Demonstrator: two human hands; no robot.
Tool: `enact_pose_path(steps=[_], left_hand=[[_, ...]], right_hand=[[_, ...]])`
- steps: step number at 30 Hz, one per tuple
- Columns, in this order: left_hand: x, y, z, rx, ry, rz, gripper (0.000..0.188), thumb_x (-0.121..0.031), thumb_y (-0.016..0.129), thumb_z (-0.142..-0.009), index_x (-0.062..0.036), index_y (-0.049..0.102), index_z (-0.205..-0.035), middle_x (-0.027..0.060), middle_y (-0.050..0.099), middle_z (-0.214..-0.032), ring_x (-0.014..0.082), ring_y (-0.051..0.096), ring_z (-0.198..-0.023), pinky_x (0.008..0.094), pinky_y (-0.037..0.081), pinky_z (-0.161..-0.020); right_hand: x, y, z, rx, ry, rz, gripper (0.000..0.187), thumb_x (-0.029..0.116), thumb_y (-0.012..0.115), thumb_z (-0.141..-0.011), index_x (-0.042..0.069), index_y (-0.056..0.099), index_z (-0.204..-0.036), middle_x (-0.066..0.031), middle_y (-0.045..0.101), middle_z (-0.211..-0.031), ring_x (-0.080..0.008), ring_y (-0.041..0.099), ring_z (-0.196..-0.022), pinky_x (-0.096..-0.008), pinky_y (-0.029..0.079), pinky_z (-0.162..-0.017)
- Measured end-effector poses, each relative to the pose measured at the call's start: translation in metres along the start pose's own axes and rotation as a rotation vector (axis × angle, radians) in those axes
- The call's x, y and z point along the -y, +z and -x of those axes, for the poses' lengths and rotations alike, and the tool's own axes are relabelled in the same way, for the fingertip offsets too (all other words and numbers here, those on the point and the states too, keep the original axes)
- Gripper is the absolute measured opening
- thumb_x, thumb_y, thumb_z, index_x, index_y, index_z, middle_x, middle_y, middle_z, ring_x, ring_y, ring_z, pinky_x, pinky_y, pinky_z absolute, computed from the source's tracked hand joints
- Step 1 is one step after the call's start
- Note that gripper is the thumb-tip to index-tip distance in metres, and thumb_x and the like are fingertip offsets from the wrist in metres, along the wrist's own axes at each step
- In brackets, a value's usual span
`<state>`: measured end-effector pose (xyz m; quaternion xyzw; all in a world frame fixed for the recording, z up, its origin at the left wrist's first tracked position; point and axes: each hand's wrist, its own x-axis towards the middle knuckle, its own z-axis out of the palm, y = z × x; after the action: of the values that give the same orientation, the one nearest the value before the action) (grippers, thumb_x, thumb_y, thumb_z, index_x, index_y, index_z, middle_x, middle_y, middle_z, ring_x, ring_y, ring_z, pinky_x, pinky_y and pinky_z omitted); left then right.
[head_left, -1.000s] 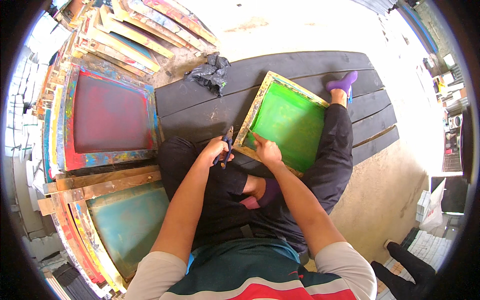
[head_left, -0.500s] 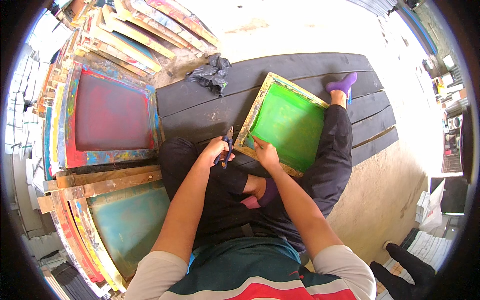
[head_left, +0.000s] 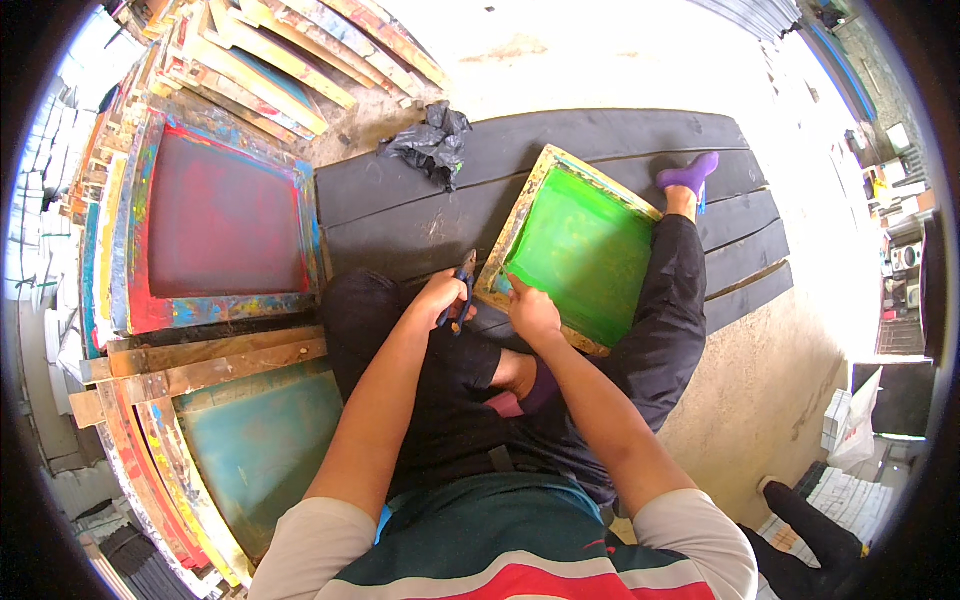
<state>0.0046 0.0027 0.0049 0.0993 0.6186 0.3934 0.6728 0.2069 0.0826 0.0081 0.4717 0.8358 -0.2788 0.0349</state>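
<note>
My left hand [head_left: 440, 293] is closed around a pair of pliers [head_left: 467, 270] with dark blue handles, jaws pointing up and away from me. Just right of it lies a wooden-framed printing screen [head_left: 514, 215], its mesh [head_left: 590, 245] coated bright green and its rim stained with paint. The screen rests tilted across the dark slatted surface, against my right leg. My right hand [head_left: 536, 312] reaches over the screen's near left corner, fingers bent together at the inner edge of the frame. Whatever its fingertips pinch is too small to make out.
A red-purple screen [head_left: 225, 225] stands at left, with a blue-green one [head_left: 265, 440] nearer me. More wooden frames [head_left: 270, 70] are stacked at the far left. A crumpled black plastic bag [head_left: 432, 145] lies on the dark slats [head_left: 390, 240]. Another person's dark-clad legs [head_left: 815, 530] show at lower right.
My right fingers have shifted slightly at the screen's corner. The left hand keeps the pliers, moved a little to the right in the picture. The whole view has shifted slightly.
</note>
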Motion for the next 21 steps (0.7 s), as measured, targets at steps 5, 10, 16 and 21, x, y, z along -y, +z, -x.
enact_pose_path(steps=[5, 10, 16, 21], left_hand=[[0.002, -0.001, 0.000, -0.002, 0.012, 0.045, 0.036, 0.002, 0.051, -0.079, -0.0015, 0.050, -0.115, 0.0136, 0.059, -0.092, 0.0316, 0.071, -0.075, 0.0415, 0.060, -0.062], [0.003, -0.001, -0.003, 0.016, 0.000, 0.032, 0.041, 0.003, 0.051, -0.079, -0.0010, 0.050, -0.119, 0.0150, 0.059, -0.099, 0.0325, 0.070, -0.075, 0.0417, 0.061, -0.063], [0.005, -0.005, -0.002, 0.017, -0.003, 0.043, 0.046, 0.002, 0.049, -0.080, -0.0002, 0.049, -0.126, 0.0152, 0.060, -0.104, 0.0328, 0.070, -0.078, 0.0416, 0.061, -0.064], [0.003, 0.005, 0.008, -0.002, 0.001, 0.020, 0.047, 0.003, 0.049, -0.080, 0.0001, 0.049, -0.127, 0.0151, 0.060, -0.103, 0.0326, 0.070, -0.078, 0.0417, 0.061, -0.064]], right_hand=[[-0.021, 0.008, -0.002, -0.108, 0.002, -0.389, 0.036, 0.022, 0.063, -0.094, 0.014, 0.067, -0.129, -0.0251, 0.068, -0.119, -0.0447, 0.066, -0.111, -0.0497, 0.053, -0.095], [-0.022, 0.008, -0.004, -0.152, -0.043, -0.288, 0.036, 0.024, 0.064, -0.097, 0.015, 0.068, -0.132, -0.0205, 0.072, -0.114, -0.0359, 0.071, -0.103, -0.0451, 0.054, -0.089], [-0.027, 0.005, -0.008, 0.108, 0.231, -0.819, 0.037, 0.023, 0.065, -0.096, 0.009, 0.067, -0.130, -0.0241, 0.071, -0.115, -0.0352, 0.069, -0.112, -0.0411, 0.051, -0.097], [-0.051, 0.031, -0.008, -0.123, -0.066, -0.437, 0.038, 0.026, 0.063, -0.099, 0.010, 0.065, -0.133, -0.0194, 0.072, -0.117, -0.0319, 0.070, -0.105, -0.0410, 0.052, -0.093]])
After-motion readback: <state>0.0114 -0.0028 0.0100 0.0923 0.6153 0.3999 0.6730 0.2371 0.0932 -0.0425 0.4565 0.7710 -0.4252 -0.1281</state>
